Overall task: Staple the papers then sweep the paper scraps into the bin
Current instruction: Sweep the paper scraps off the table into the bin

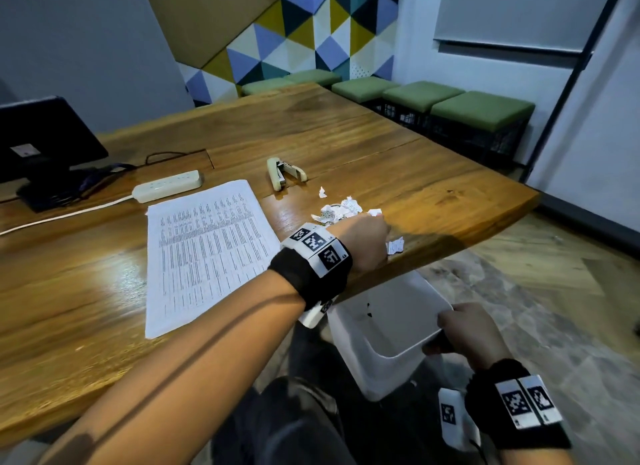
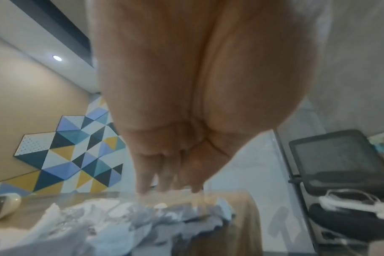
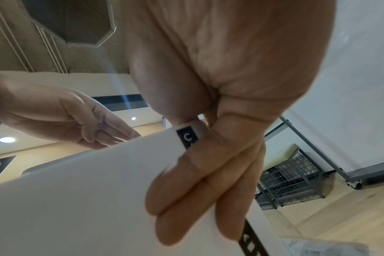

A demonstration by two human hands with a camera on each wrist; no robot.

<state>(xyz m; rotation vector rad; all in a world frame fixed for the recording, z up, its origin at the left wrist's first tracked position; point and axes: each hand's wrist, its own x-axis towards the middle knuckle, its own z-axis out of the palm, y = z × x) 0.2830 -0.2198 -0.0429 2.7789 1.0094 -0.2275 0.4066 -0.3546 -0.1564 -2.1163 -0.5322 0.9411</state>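
Torn white paper scraps lie in a loose pile near the wooden table's right edge, with one scrap closer to the rim. My left hand rests beside the pile with straight fingers touching the tabletop just behind the scraps. Below the table edge my right hand grips the rim of a white bin, its fingers curled over the bin's wall. A stack of printed papers lies flat to the left. A beige stapler sits behind the scraps.
A white power strip and its cable lie at the back left, next to a dark monitor. Green-cushioned stools on wire crates line the far right wall. The bin hangs over a wooden floor.
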